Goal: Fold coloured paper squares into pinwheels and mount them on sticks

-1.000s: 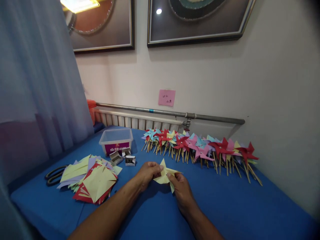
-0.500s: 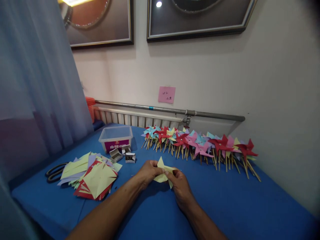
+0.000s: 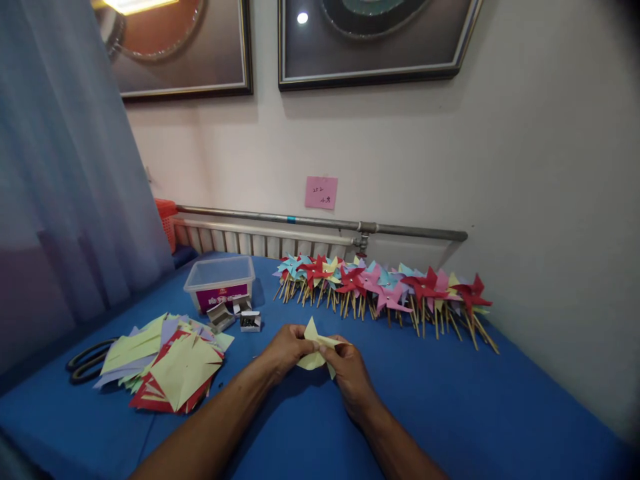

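A pale yellow paper pinwheel (image 3: 313,361) is held just above the blue cover, its corners folded in toward the middle. My left hand (image 3: 289,349) pinches it from the left, thumb near the centre. From the right, my right hand (image 3: 349,370) grips it with the thumb pressed beside the other thumb. The thumbs hide the pinwheel's centre, so I cannot tell whether a pin is there. To the left lies a pile of cut paper squares (image 3: 186,370) in yellow, red, lilac and green. Behind them stands a small box of dark pins (image 3: 251,323).
Finished pinwheels on sticks (image 3: 387,290) lie in a long row at the back. A clear plastic tub (image 3: 220,275) stands near two more small open boxes (image 3: 221,317). Black-handled scissors (image 3: 90,361) poke out from the paper pile. A metal pipe (image 3: 320,223) runs along the wall.
The view has turned slightly right, so everything sits further left in the picture. Both hands keep the same grip on the yellow pinwheel.
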Available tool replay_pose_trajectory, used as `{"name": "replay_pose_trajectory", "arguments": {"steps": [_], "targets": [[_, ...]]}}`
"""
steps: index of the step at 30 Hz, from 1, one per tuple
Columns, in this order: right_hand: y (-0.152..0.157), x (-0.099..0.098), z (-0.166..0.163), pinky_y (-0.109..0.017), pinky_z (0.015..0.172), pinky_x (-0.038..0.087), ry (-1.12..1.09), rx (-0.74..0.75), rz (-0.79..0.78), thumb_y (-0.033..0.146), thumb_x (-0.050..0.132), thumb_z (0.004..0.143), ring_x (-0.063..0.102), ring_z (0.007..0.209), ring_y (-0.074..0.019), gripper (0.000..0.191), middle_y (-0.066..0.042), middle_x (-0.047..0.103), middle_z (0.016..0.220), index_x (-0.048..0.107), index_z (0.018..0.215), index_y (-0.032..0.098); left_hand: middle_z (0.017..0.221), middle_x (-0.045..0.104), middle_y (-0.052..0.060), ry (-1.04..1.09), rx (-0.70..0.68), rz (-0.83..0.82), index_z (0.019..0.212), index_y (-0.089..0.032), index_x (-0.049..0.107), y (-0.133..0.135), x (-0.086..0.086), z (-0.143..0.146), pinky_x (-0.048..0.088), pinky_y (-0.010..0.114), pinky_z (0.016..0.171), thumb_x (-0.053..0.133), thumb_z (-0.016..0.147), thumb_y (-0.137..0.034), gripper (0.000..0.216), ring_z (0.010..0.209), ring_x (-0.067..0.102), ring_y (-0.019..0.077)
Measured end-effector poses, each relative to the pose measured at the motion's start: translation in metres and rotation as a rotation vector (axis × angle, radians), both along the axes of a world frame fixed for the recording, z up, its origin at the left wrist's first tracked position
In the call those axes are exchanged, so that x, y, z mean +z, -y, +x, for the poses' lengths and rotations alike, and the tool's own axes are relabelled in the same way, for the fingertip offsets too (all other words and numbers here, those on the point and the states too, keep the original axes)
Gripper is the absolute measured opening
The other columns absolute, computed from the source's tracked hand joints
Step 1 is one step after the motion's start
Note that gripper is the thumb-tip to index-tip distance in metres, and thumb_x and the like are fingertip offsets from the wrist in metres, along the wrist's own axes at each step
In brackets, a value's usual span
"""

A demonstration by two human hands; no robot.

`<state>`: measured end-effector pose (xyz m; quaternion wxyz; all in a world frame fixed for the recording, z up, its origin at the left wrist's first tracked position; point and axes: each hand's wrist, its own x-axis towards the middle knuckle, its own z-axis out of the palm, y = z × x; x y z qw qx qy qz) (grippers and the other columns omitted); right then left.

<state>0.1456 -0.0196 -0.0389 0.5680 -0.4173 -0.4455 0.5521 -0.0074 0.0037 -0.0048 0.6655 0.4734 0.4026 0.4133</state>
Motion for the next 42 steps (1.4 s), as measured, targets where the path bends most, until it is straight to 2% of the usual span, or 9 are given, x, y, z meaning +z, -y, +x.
{"name": "replay_pose_trajectory", "arguments": {"steps": [6, 10, 14, 17, 21, 24, 27, 38, 42], "targets": [[-0.003, 0.001, 0.001, -0.029, 0.06, 0.048, -0.071, -0.031, -0.026, 0.048, 0.094, 0.061, 0.062, 0.061, -0.018, 0.041, 0.0, 0.074, 0.069, 0.074, 0.083, 0.019, 0.055, 0.059, -0.001, -0.04, 0.205, 0.088, 0.061, -0.017, 0.059, -0.007, 0.0, 0.005, 0.034, 0.025, 0.053, 0.086, 0.063, -0.049, 0.042, 0.048, 0.047, 0.0098], [-0.007, 0.004, 0.003, -0.031, 0.061, 0.05, -0.098, -0.018, -0.039, 0.045, 0.096, 0.058, 0.067, 0.067, -0.0214, 0.04, -0.002, 0.076, 0.073, 0.076, 0.082, 0.019, 0.057, 0.056, -0.002, -0.211, 0.43, 0.195, 0.063, -0.018, 0.059, -0.003, 0.012, -0.003, 0.033, 0.026, 0.055, 0.077, 0.076, -0.037, 0.029, 0.051, 0.046, 0.0108], [-0.007, 0.004, 0.004, -0.032, 0.06, 0.052, -0.099, -0.029, -0.048, 0.044, 0.097, 0.054, 0.068, 0.066, -0.0227, 0.045, -0.003, 0.076, 0.072, 0.077, 0.084, 0.018, 0.064, 0.06, -0.001, -0.464, 0.446, 0.417, 0.074, -0.018, 0.067, 0.049, 0.01, -0.023, 0.036, 0.026, 0.06, 0.066, 0.084, -0.027, 0.013, 0.062, 0.053, 0.0143], [-0.005, 0.004, 0.003, -0.03, 0.06, 0.053, -0.095, -0.058, -0.057, 0.043, 0.097, 0.054, 0.067, 0.065, -0.0211, 0.045, -0.002, 0.075, 0.071, 0.077, 0.085, 0.017, 0.076, 0.067, 0.003, -0.776, 0.379, 0.682, 0.079, -0.019, 0.068, 0.104, -0.014, -0.043, 0.042, 0.028, 0.069, 0.06, 0.088, -0.022, 0.012, 0.074, 0.061, 0.0173], [-0.003, 0.006, 0.003, -0.028, 0.06, 0.054, -0.075, -0.046, -0.069, 0.039, 0.097, 0.053, 0.068, 0.064, -0.02, 0.042, 0.0, 0.074, 0.068, 0.077, 0.084, 0.018, 0.089, 0.07, 0.006, -1.114, 0.563, 0.953, 0.089, -0.021, 0.068, 0.156, -0.051, -0.079, 0.05, 0.032, 0.077, 0.055, 0.093, -0.02, 0.014, 0.081, 0.065, 0.0201], [-0.004, 0.005, 0.004, -0.028, 0.058, 0.053, -0.05, -0.036, -0.05, 0.038, 0.096, 0.052, 0.066, 0.062, -0.0189, 0.04, 0.001, 0.073, 0.067, 0.077, 0.081, 0.018, 0.105, 0.073, 0.009, -1.249, 0.711, 0.984, 0.104, -0.022, 0.069, 0.169, -0.065, -0.107, 0.056, 0.035, 0.083, 0.056, 0.095, -0.023, 0.016, 0.093, 0.069, 0.0228], [-0.007, 0.003, 0.005, -0.027, 0.057, 0.052, -0.031, -0.045, -0.051, 0.039, 0.094, 0.053, 0.064, 0.061, -0.0177, 0.038, 0.001, 0.072, 0.066, 0.077, 0.079, 0.018, 0.113, 0.075, 0.011, -1.323, 0.726, 0.985, 0.111, -0.022, 0.07, 0.171, -0.069, -0.122, 0.059, 0.039, 0.088, 0.057, 0.096, -0.025, 0.021, 0.101, 0.071, 0.0254], [-0.004, 0.005, 0.005, -0.029, 0.06, 0.053, -0.024, -0.036, -0.052, 0.038, 0.094, 0.052, 0.063, 0.062, -0.0184, 0.038, 0.0, 0.072, 0.068, 0.076, 0.08, 0.019, 0.145, 0.064, 0.016, -1.45, 0.643, 0.649, 0.127, -0.015, 0.07, 0.14, -0.057, -0.122, 0.05, 0.052, 0.112, 0.054, 0.098, -0.027, 0.035, 0.134, 0.06, 0.0306], [-0.006, 0.002, 0.006, -0.03, 0.058, 0.051, -0.008, -0.041, -0.027, 0.04, 0.093, 0.055, 0.062, 0.06, -0.0178, 0.037, 0.001, 0.072, 0.068, 0.077, 0.08, 0.019, 0.141, 0.067, 0.015, -1.452, 0.676, 0.71, 0.126, -0.017, 0.069, 0.14, -0.06, -0.123, 0.052, 0.049, 0.109, 0.051, 0.1, -0.024, 0.033, 0.13, 0.063, 0.0284]]}}
